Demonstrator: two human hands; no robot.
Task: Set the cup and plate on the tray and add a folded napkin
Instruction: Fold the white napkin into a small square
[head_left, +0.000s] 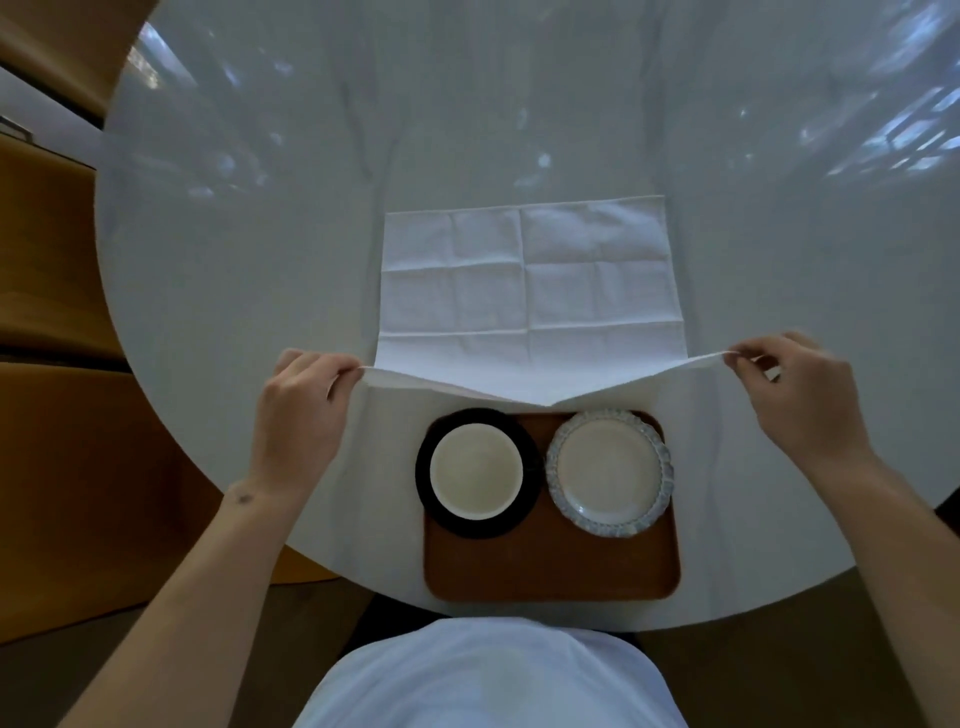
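Observation:
A brown wooden tray lies at the table's near edge. On its left stands a white cup on a black saucer. A pale plate with a scalloped blue rim sits on the tray's right. Beyond the tray a white napkin lies spread flat, creased into squares. My left hand pinches its near left corner. My right hand pinches its near right corner. Both corners are lifted off the table, and the near edge sags over the tray's far rim.
The round white table reflects light patches across its far half. Wooden flooring and furniture lie to the left. My white-shirted torso is just below the tray.

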